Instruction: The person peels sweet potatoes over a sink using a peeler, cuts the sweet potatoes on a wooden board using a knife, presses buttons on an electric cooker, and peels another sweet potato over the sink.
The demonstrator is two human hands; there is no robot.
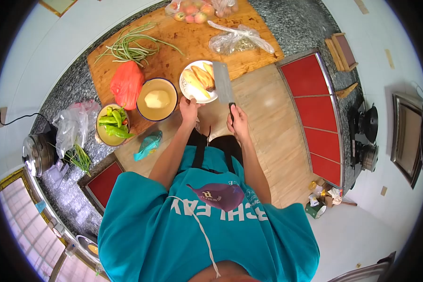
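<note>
My right hand (238, 123) is closed round the black handle of a cleaver (223, 83), whose broad blade points away from me beside the plate's right edge. My left hand (190, 111) grips the near rim of a white plate (187, 90). Several long yellowish-brown pieces (201, 76) lie on that plate. Left of it, an enamel bowl (170, 110) holds a pale peeled lump (157, 99). Further left are a red plastic bag (126, 87) and a bowl of green peppers (113, 122).
A wooden board (183, 42) bears long green beans (131, 43), bagged fruit (190, 10) and a knotted clear bag (239, 40). Red cabinets (315, 108) and black stove pans (367, 123) stand right. A pot (37, 152) is at left; a teal bag (149, 144) hangs by the board edge.
</note>
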